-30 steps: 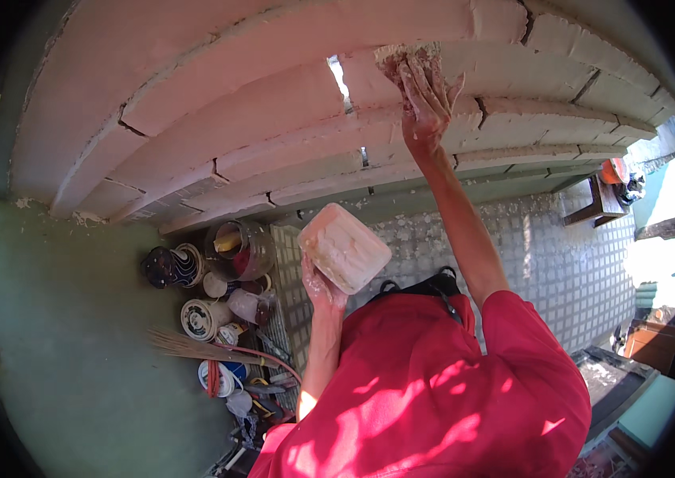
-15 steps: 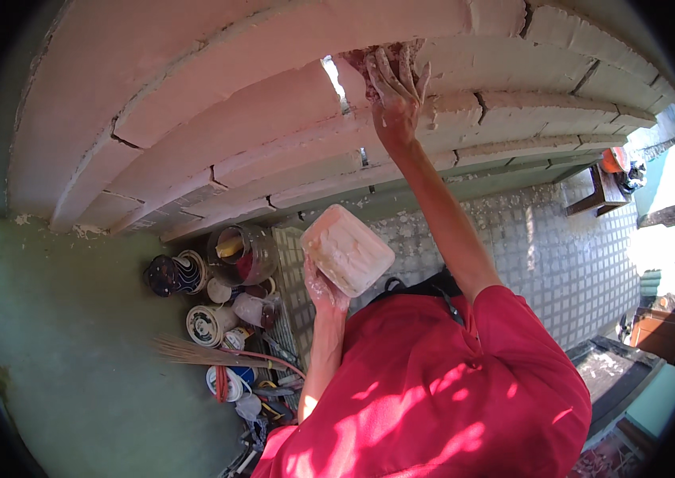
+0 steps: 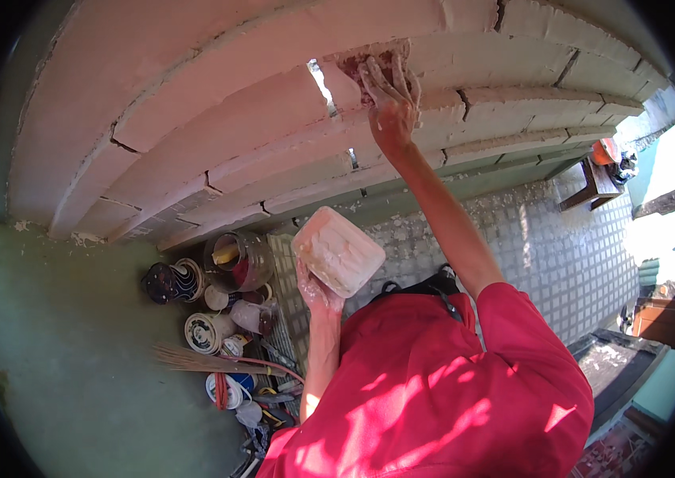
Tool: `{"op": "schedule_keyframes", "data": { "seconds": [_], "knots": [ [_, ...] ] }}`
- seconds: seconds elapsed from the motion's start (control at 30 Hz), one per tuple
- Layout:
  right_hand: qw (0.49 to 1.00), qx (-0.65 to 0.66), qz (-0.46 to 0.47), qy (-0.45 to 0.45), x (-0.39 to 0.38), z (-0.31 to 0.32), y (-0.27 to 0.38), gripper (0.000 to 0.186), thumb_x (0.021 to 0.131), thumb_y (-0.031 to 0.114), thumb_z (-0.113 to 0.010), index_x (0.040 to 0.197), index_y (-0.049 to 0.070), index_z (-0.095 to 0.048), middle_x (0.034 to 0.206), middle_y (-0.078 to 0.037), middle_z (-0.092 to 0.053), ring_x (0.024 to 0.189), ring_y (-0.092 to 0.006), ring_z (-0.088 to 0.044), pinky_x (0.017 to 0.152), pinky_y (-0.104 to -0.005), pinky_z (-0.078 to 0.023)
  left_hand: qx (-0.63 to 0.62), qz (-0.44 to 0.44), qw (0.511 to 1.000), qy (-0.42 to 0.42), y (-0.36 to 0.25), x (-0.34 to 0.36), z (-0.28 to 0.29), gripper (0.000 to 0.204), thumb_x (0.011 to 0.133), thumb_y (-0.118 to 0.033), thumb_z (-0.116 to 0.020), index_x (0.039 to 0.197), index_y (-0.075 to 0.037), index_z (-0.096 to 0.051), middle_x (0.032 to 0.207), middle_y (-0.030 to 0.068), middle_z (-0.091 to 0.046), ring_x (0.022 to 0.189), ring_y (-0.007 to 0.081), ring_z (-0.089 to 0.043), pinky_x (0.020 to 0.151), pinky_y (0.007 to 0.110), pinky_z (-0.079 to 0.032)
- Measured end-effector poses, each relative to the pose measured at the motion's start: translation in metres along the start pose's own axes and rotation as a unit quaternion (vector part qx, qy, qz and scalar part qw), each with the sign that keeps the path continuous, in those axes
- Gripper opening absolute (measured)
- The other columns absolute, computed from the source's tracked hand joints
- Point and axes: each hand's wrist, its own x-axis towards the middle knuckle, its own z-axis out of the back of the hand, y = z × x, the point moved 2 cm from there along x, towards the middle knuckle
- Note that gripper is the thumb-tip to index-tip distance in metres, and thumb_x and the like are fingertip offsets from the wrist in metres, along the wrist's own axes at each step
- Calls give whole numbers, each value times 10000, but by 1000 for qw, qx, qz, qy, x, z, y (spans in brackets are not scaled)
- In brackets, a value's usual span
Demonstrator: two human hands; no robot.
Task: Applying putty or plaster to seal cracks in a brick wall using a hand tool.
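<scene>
My left hand (image 3: 313, 288) grips a shallow, pale pink plastic container (image 3: 338, 252) with whitish paste smeared in it. Higher up, my right hand (image 3: 391, 107) lies with outstretched, paste-coated fingers on a rough, reddish patch (image 3: 353, 65) in the pale block wall (image 3: 250, 119); anything beneath its palm is hidden. Just left of that patch, a narrow slot (image 3: 321, 86) lets light through, and a smaller slot (image 3: 353, 158) shows lower down.
Buckets (image 3: 206, 333), tubs, a clear plastic container (image 3: 238, 261), twig broom (image 3: 194, 357) and hoses crowd the lower left beside a green wall (image 3: 82, 334). Tiled floor (image 3: 545, 271) spreads rightward, with a wooden bench (image 3: 592, 187), orange object (image 3: 606, 151) and dark framed surface (image 3: 596, 358).
My right hand has slid left and slightly down on the wall, exposing more of the reddish patch. The left hand still holds the container. The view has shifted slightly.
</scene>
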Motion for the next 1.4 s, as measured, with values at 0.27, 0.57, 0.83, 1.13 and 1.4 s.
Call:
{"op": "schedule_keyframes", "data": {
  "seconds": [0.27, 0.57, 0.83, 1.13, 1.4],
  "knots": [
    [999, 8, 17, 35, -46, 17, -9, 493, 742, -41, -521, 1213, 44, -638, 1305, -108, -586, 1310, -351, -447, 1052, -496, -340, 3, -2, 1000, -11, 3, -8, -3, 526, 922, -371, -527, 1363, -93, -458, 1414, 101, -458, 1285, 325, -442, 1091, 535, -362],
    [948, 125, -279, -94, -28, 67, -99, 336, 806, -14, -492, 1101, 1, -654, 949, -165, -691, 812, -266, -644, 741, -330, -494, 7, -2, 1000, -16, -2, -12, 11, 566, 906, -393, -541, 1382, -100, -444, 1424, 109, -450, 1288, 340, -442, 1088, 526, -363],
    [945, 130, -256, -159, -21, 73, -97, 189, 825, 65, -558, 956, -49, -634, 683, -98, -634, 654, -92, -494, 601, -313, -447, 9, 4, 1000, 2, -4, -16, 2, 582, 905, -406, -545, 1388, -102, -434, 1428, 104, -448, 1297, 332, -436, 1083, 526, -369],
    [912, 52, -289, -285, -33, 30, -70, 173, 802, 98, -553, 847, -58, -614, 619, -124, -549, 576, -159, -453, 588, -356, -429, 7, -4, 1000, -10, -2, -12, -3, 562, 912, -398, -532, 1385, -108, -439, 1428, 97, -446, 1295, 329, -437, 1082, 529, -371],
    [776, 283, -424, -371, -3, -31, -60, 65, 839, 9, -546, 778, -8, -558, 666, 37, -459, 571, -72, -375, 498, -265, -321, 13, 9, 1000, -7, 5, -3, -1, 561, 909, -400, -536, 1383, -114, -442, 1441, 97, -433, 1301, 339, -429, 1088, 546, -355]
  ]
}}
